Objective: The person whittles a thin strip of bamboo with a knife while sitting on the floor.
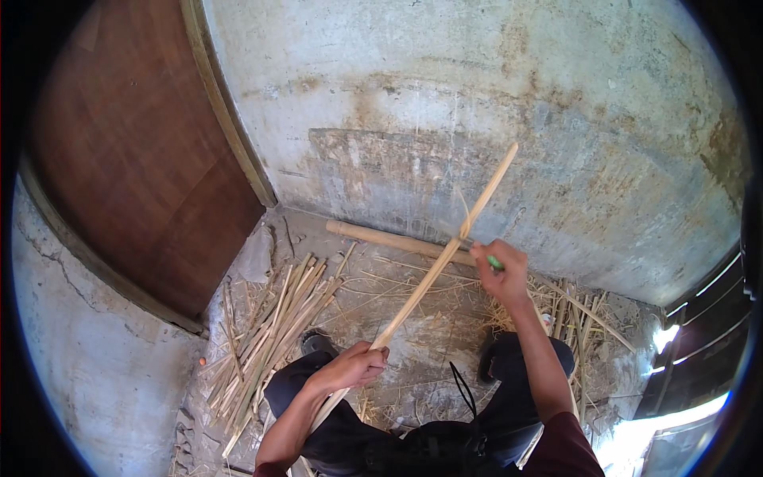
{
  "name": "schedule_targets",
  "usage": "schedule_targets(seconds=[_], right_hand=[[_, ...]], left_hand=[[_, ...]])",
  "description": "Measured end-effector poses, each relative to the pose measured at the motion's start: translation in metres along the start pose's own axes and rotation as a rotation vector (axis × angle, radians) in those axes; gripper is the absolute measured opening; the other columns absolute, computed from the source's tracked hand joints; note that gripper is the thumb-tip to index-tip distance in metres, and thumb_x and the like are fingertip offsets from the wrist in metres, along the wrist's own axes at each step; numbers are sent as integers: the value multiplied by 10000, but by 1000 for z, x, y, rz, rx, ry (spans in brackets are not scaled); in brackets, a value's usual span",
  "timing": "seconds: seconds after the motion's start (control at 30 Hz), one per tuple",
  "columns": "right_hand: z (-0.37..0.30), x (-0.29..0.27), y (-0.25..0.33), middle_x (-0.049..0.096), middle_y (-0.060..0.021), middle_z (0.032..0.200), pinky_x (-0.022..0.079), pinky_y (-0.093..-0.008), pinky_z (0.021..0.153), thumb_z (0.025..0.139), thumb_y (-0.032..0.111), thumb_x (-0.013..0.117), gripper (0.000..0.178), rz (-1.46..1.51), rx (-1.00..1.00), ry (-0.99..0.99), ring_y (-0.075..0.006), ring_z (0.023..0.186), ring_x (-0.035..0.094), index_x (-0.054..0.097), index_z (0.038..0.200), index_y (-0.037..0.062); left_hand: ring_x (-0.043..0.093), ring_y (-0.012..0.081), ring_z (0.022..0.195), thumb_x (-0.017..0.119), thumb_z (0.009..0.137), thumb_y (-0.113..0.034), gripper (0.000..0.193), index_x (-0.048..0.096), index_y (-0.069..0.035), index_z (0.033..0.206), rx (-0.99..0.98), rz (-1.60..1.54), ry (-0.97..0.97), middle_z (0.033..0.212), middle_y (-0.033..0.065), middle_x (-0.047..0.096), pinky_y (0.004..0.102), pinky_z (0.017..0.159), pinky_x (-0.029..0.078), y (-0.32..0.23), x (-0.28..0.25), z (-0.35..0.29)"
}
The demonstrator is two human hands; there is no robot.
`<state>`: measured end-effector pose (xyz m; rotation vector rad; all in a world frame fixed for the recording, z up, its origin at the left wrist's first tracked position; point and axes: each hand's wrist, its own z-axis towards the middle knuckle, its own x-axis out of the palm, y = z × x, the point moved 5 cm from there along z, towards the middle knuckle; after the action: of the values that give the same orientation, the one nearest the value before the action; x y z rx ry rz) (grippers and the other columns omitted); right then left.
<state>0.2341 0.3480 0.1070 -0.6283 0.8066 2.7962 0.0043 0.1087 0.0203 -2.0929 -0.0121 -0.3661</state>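
A long pale bamboo strip [425, 288] slants from between my knees up and away to the right. Lower down, my left hand [354, 368] is closed around it near my left knee. My right hand [504, 272] grips a knife with a green handle [495, 261]. Its blade, partly blurred, lies against the upper part of the strip. A thin curled shaving [464, 203] stands up from the wood just beyond the blade.
A thick round pole [381, 236] lies along the foot of the stained wall [429, 95]. Cut strips [278, 326] are heaped on the floor at left, more sticks [579, 318] at right. Shavings litter the ground. A brown door [143, 151] is at far left.
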Motion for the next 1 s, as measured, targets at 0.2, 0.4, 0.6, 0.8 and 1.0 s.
schedule_targets(seconds=[0.2, 0.4, 0.6, 0.8, 1.0], right_hand=[[8, 0, -5, 764, -140, 853, 552, -367, 598, 943, 50, 811, 48, 40, 9, 8, -293, 675, 731, 776, 932, 19], [17, -25, -49, 768, -149, 855, 530, -334, 606, 968, 59, 795, 84, 12, 132, -139, -230, 676, 719, 750, 929, -1], [23, -23, -46, 772, -155, 860, 523, -318, 640, 973, 61, 792, 95, -20, 120, -142, -218, 684, 715, 736, 931, -4], [22, -51, -99, 729, -81, 779, 477, -307, 648, 1019, 128, 757, 153, -49, 205, -408, -100, 705, 630, 716, 932, 9], [20, -80, -125, 546, -4, 663, 341, -306, 579, 1067, 205, 720, 242, -42, 316, -456, -64, 619, 383, 631, 905, 50]], left_hand=[[290, 48, 480, 538, 990, -137, 122, 492, -116, 879, -22, -19, 1, 610, -89, 331, 277, 436, 211, 3, -4, -1], [284, 48, 482, 542, 995, -147, 141, 482, -121, 870, -43, 1, 16, 616, -96, 324, 278, 435, 212, 1, 2, -2], [295, 45, 484, 549, 997, -147, 154, 483, -124, 860, -26, -26, 22, 622, -97, 323, 279, 435, 213, 11, -5, -2], [308, 45, 481, 566, 989, -154, 176, 467, -137, 844, -99, 31, 7, 615, -92, 327, 283, 436, 219, 9, 6, -3], [299, 41, 447, 579, 980, -159, 140, 462, -125, 911, -133, -80, 106, 596, -92, 329, 256, 408, 216, 18, -1, -18]])
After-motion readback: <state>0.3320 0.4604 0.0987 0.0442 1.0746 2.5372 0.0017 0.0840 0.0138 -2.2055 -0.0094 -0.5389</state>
